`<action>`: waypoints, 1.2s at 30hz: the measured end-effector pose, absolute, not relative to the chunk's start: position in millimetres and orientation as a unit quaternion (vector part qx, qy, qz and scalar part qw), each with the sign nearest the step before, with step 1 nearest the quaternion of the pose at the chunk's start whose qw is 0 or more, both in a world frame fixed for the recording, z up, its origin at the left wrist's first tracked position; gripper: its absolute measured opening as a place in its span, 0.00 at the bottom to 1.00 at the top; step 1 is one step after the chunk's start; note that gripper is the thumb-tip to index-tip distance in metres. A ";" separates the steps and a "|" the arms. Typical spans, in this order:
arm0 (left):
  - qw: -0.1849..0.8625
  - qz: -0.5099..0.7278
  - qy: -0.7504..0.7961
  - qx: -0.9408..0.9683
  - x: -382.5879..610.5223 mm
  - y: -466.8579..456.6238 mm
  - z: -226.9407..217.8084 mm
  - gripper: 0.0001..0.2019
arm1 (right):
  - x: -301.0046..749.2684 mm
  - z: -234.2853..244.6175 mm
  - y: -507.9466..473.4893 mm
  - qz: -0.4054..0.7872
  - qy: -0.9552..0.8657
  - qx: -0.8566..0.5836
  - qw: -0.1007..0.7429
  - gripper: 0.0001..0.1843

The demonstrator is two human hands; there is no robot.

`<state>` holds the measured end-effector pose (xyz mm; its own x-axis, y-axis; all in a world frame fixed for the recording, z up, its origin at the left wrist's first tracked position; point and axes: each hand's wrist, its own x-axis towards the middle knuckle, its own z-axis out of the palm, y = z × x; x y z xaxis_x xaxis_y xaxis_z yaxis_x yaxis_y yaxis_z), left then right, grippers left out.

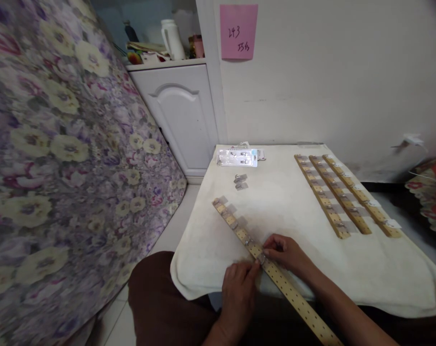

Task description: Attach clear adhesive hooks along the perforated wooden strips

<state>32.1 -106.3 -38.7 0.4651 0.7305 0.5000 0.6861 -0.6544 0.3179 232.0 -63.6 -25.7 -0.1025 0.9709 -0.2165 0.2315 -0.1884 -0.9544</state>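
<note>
A long tan strip with rows of holes [295, 299] lies slantwise over the table's front edge, its near end reaching toward my lap. Several clear plates with small metal hooks [248, 241] sit along its far half. My left hand [238, 290] has its fingers curled against the strip's left edge, gripping it beside the nearest hook. From the other side, my right hand [287, 252] pinches that nearest clear hook [261, 259] on the strip with thumb and forefinger. Fingertips partly hide the hook.
Two loose clear hooks [240, 181] lie beyond the strip. Behind them rests a packet of hooks [237, 157]. Three strips fitted with hooks [338, 197] lie at the right of the cloth-covered table [275, 187]. A floral curtain [77, 158] hangs at left.
</note>
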 end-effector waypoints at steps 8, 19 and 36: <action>0.037 0.309 0.411 0.857 31.6 -105.6 -38.7 0.21 | 231.3 -23.9 -62.7 0.512 -0.532 -0.572 0.356 0.05; 0.034 0.297 0.424 0.855 31.2 -105.7 -36.8 0.21 | 229.1 -24.3 -61.0 0.490 -0.530 -0.586 0.368 0.11; 0.044 0.325 0.425 0.844 27.2 -104.5 -43.4 0.22 | 253.7 -27.8 -219.7 0.224 -0.641 -0.668 0.306 0.22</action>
